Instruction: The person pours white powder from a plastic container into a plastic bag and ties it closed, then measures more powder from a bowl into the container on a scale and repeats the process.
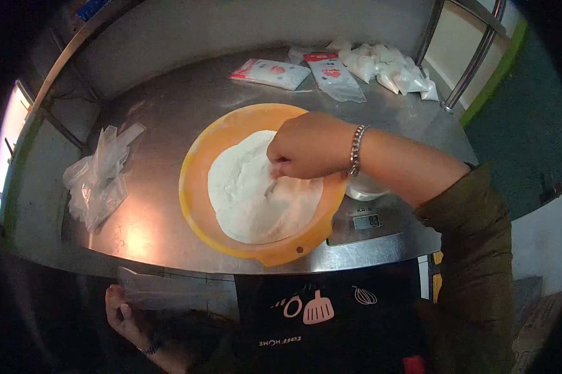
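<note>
Surface: a shiny grey metal surface [156,93] with a curved far edge, carrying nearly everything here.
Apron: black fabric with pale printed kitchen utensils [380,324], just below the near edge.
Bowl: a wide, round, orange plastic bowl [195,193], near the middle of that near edge.
Powder: a broad heap of fine white powder [237,187] inside the bowl, uneven on top.
Filled bags: clear plastic bags of white powder [387,65], clustered at the far right.
Loose bags: crumpled clear plastic bags [100,177], left of the bowl.
Right hand: over the bowl [306,149], fingers curled down toward the powder – whether they grip anything, I cannot tell.
Left hand: low at the left [122,311], below the surface's edge, fingers closed on a clear plastic bag [175,293].
Packets: 2 flat white-and-red plastic packets, 1 lying sideways [271,73], the other slanting beside it [334,78].
Scale: a flat grey digital scale [349,237], right of the bowl – its display seems to read 82.
Bracelet: a silver metal chain [356,149] around the right wrist.
</note>
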`<state>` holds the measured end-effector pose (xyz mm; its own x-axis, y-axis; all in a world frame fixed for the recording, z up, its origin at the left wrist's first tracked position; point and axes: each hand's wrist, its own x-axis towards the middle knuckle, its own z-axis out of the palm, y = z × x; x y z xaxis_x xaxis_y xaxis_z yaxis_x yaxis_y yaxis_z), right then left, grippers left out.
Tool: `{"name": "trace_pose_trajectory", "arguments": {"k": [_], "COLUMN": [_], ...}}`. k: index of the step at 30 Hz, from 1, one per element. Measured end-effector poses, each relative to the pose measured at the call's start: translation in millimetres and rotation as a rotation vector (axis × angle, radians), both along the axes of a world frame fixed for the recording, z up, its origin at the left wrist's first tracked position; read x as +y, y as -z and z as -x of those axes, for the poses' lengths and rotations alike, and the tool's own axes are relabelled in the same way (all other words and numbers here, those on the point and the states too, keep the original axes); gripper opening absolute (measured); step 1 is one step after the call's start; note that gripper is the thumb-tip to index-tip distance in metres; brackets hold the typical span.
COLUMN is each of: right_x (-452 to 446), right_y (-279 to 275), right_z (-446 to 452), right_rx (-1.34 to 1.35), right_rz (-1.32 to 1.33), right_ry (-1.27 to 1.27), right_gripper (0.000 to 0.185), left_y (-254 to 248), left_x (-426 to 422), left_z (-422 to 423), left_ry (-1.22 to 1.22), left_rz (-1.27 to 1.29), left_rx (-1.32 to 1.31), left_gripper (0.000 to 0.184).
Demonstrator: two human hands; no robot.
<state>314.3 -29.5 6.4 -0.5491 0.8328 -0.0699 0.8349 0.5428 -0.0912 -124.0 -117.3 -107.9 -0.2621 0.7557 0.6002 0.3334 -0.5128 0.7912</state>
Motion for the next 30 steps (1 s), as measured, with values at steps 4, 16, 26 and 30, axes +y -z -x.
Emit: {"name": "trace_pose_trajectory", "arguments": {"k": [4,16,26,30], "right_x": [0.9,-18.9,-70.8,-88.7], "right_y": [-5.8,-40.5,-2.9,36.9], "right_z": [-11.4,-82.7,-163.6,-169.6], "right_rx": [0.161,0.281,0.538,0.626], "right_rz": [0.049,-0.005,-0.154,-0.492], "right_ry": [0.063,0.171,0.387,0.352], "right_gripper": [0.026,0.026,0.025,0.013], "left_y": [-13.8,-16.2,-38.1,-38.6], "left_x": [0.8,1.3,-4.1,-2.3], "left_z": [-13.4,-22.5,-61.2,-52.9], "left_ry": [0.143,0.197,0.198,0.24], "left_rz": [0.083,0.094,0.033,0.025], "left_rx": [0.049,0.098,0.084,0.194], "left_gripper": [0.041,0.042,0.04,0.04]}}
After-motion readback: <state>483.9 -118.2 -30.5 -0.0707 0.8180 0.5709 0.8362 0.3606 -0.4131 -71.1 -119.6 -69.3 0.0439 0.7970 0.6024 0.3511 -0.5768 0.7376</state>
